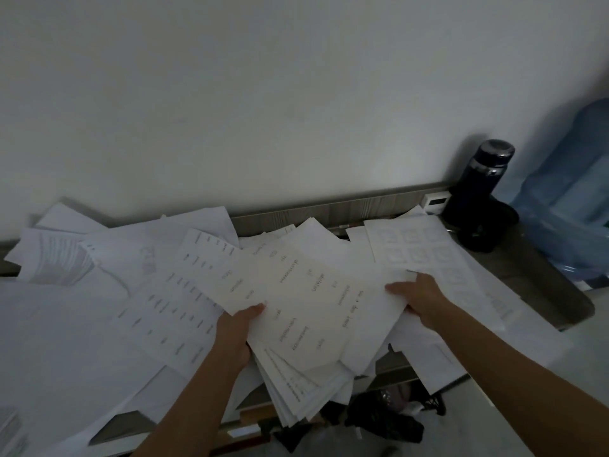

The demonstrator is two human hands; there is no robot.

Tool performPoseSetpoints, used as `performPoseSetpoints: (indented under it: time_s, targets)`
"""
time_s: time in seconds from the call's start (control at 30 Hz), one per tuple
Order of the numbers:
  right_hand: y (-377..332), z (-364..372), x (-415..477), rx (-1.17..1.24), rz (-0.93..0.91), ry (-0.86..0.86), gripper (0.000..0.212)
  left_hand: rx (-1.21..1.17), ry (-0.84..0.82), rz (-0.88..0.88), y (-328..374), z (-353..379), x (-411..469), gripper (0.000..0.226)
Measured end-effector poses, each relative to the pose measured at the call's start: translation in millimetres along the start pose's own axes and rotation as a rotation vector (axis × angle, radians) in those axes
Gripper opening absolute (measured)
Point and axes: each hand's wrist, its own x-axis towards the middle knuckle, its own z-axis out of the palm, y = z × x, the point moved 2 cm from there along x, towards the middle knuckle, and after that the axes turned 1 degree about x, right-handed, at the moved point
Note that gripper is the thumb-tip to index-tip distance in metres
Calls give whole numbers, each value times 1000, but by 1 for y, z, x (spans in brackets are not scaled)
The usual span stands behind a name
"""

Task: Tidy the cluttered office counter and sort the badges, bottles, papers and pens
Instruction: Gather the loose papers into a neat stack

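Observation:
A thick stack of printed white papers (306,311) is held over the front edge of the counter (547,285). My left hand (235,331) grips its left edge, thumb on top. My right hand (418,296) grips its right edge, thumb on the top sheet. Many loose sheets (99,291) cover the counter to the left. A sheet with a grid of faint pictures (425,249) lies beside my right hand. A dark blue bottle (484,189) stands at the back right corner.
A large blue water jug (566,192) stands right of the bottle. A small white box (435,201) sits against the wall behind the papers. Dark objects (385,413) lie on the floor below the counter's front edge. The wall rises straight behind.

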Motion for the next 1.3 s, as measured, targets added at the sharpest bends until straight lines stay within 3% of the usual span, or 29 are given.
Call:
performPoseSetpoints:
  time_s: [0.13,0.2,0.27,0.33,0.43,0.5,0.6,0.67,0.8,0.9,1.07,1.17,1.3]
  targets:
    - [19,22,-15,-395,97,-321,37,-7,15,-75,7,1,2,43]
    - [26,29,-24,-433,144,-464,34,25,3,-118,9,0,2,37]
    - [18,26,-28,-450,162,-485,36,56,11,-144,10,-2,5,37]
    - [1,10,-15,-457,106,-349,40,101,30,-159,12,-2,6,39]
    - [-24,-42,21,-517,-126,163,46,142,-7,-149,17,5,10,42]
    - [-28,-81,41,-590,-108,363,56,171,-59,-111,19,14,10,40]
    - [-24,-111,54,-529,93,403,82,226,-71,-69,14,23,10,40]
    - [-22,-113,55,-423,138,392,87,259,-50,-38,7,24,13,44]
    - [-21,-103,56,-263,181,203,102,320,-16,6,4,24,18,49]
    - [-22,-87,49,-368,127,87,62,330,-5,-11,6,26,18,42]
    - [-80,-69,23,-865,-362,317,37,333,8,-20,6,26,19,44]
    - [-131,-70,-10,-524,-524,334,31,343,18,-24,4,25,21,44]
    - [-155,-66,-35,-122,-478,170,25,312,6,-13,5,26,21,42]
